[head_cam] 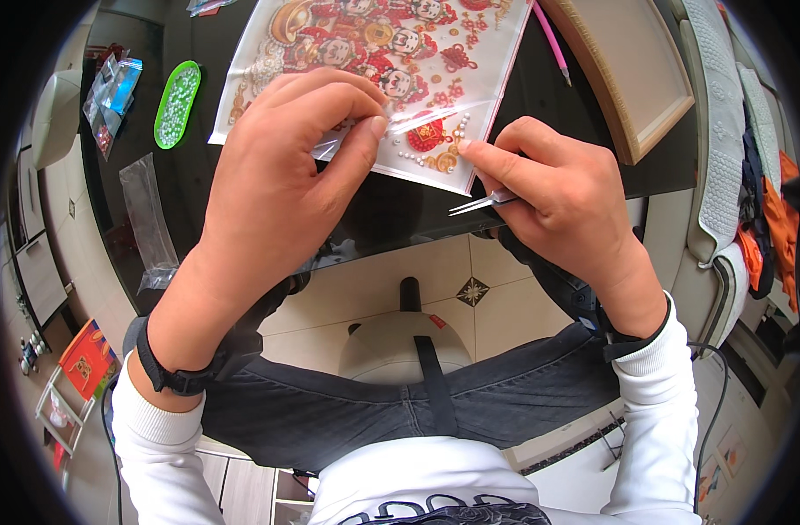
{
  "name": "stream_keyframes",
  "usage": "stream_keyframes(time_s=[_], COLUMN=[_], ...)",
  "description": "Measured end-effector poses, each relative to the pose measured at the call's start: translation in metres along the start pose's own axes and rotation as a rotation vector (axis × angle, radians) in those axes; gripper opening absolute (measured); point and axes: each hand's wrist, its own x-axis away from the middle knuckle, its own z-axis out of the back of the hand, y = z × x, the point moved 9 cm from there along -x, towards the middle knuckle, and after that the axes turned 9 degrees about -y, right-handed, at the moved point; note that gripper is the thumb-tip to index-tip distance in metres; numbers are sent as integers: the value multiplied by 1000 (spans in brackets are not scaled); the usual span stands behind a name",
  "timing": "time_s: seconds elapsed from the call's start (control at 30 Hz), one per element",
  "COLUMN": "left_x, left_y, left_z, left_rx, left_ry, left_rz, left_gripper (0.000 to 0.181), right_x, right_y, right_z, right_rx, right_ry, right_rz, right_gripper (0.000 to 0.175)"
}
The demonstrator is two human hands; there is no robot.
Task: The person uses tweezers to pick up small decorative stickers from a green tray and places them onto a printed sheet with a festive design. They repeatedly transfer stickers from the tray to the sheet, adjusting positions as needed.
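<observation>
A diamond-painting canvas [485,111] with red and gold festive figures lies on the black tabletop. White pearl-like beads [413,157] sit along its near corner, around a red round ornament [429,131]. Clear cover film [432,113] lies wrinkled across the print. My left hand [288,157] pinches this film between thumb and fingertips, over the canvas's near edge. In my right hand [551,184] are metal tweezers [478,203], held against the palm with their tips pointing left. My right index finger reaches to the beads at the canvas's right corner and seems to touch there.
Left of the canvas, a green tray [178,105] holds many small white beads. Small plastic packets [111,98] and an empty clear bag [147,210] lie at the left. A pink pen [552,42] and a wooden frame [626,85] are at the right. A stool [406,341] stands below.
</observation>
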Motion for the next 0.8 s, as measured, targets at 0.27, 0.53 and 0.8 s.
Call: stream_keyframes(time_s=[0.27,0.53,0.8], left_x=[0,0,2], left_y=[-2,-1,8], left_z=[-1,0,-1], left_rx=[2,-7,-78], left_ry=[-5,-15,-181], left_rz=[1,1,-46], left_gripper=[4,5,18], right_x=[-1,0,-2], right_y=[-1,0,25], right_z=[0,4,30], right_rx=[0,1,-299], right_ry=[-3,41,233], right_rz=[-2,-15,-171], right_gripper=[44,45,29])
